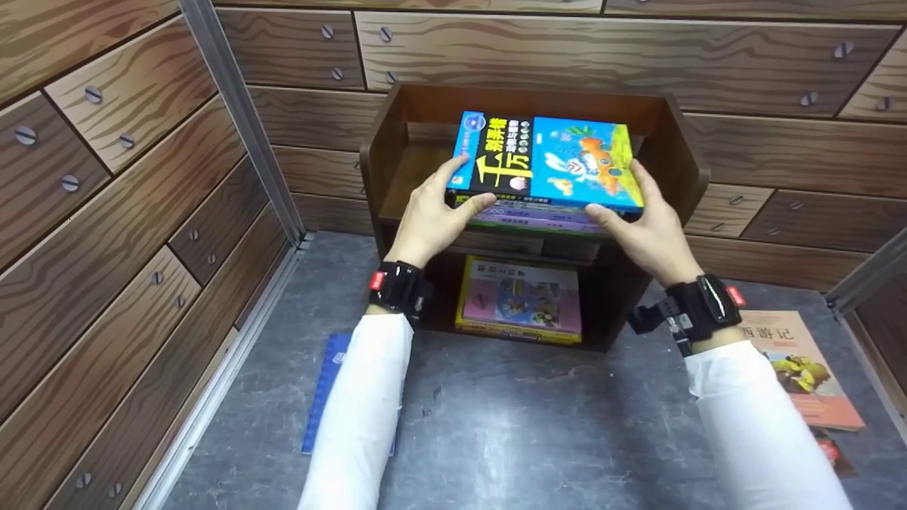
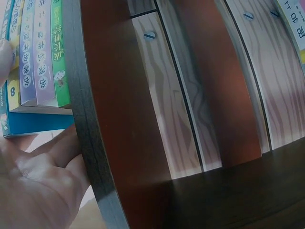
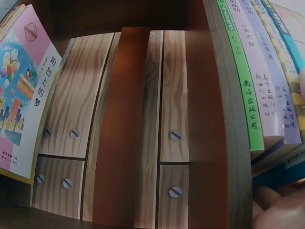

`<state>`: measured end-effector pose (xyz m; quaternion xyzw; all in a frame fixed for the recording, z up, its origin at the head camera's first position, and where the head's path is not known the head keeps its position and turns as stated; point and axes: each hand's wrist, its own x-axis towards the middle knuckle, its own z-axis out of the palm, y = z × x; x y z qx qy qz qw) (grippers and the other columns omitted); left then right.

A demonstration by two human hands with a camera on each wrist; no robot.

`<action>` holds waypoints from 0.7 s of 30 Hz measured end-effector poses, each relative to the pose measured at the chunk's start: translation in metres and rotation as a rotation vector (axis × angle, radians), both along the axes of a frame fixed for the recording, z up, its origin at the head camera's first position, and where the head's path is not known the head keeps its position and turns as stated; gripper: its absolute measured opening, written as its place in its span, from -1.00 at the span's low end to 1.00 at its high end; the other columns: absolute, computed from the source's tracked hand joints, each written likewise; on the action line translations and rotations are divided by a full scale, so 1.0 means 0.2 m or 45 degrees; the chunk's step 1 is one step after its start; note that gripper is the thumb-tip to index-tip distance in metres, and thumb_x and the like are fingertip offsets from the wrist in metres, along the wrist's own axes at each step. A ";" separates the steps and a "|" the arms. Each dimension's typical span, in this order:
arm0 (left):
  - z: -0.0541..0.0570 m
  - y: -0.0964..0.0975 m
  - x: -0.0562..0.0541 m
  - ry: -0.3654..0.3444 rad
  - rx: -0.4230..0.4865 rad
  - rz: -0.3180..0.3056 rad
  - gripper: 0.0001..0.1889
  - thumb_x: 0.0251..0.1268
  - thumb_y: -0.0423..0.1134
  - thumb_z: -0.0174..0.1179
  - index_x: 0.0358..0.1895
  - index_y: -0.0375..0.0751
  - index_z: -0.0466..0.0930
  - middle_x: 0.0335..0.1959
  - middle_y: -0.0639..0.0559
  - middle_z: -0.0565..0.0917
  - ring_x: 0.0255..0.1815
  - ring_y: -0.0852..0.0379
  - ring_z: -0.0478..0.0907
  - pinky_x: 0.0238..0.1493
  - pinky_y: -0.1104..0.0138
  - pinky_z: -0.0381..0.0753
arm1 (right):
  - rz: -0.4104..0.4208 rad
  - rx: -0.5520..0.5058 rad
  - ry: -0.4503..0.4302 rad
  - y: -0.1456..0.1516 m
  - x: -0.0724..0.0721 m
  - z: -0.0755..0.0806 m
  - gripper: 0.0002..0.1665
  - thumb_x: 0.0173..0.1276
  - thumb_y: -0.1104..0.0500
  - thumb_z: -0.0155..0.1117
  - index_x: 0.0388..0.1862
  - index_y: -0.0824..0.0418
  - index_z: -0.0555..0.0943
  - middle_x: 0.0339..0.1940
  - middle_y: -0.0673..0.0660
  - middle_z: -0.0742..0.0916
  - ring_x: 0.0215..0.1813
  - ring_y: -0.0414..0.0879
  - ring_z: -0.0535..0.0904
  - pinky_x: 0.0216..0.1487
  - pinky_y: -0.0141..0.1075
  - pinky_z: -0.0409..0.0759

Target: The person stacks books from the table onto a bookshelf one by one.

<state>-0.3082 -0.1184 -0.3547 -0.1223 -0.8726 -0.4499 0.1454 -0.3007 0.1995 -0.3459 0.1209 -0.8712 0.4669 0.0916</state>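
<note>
A stack of books rests on the upper shelf of a small brown bookcase [image 1: 691, 152]. On top lies a blue and black book [image 1: 567, 195] with a rabbit and carrot cover. Below it, the left wrist view shows yellow, purple and green spines, the green book [image 2: 58, 57] lowest, against the shelf board. My left hand [image 1: 431, 221] holds the stack's left end, thumb at the front edge. At the right end, my right hand [image 1: 655, 237] grips the stack, its thumb at the front corner. Some fingertips of both hands are hidden behind the books.
Pink-covered books [image 1: 489, 287] lie on the bookcase's lower level. A blue book [image 1: 322, 397] is partly under my left sleeve. At right, an orange-pink book [image 1: 832, 411] overlaps a darker one [image 1: 836, 464]. Wood-patterned walls [image 1: 531, 53] stand behind and at both sides.
</note>
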 end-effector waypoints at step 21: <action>-0.01 0.01 0.01 -0.013 0.017 0.029 -0.10 0.32 0.34 0.29 0.65 0.13 0.20 0.61 0.04 0.32 0.59 0.01 0.28 0.54 0.07 0.34 | 0.004 -0.031 -0.033 0.00 -0.01 -0.02 0.24 0.44 -0.18 0.38 0.76 0.07 -0.21 0.71 0.28 0.12 0.67 0.20 0.07 0.65 0.16 -0.01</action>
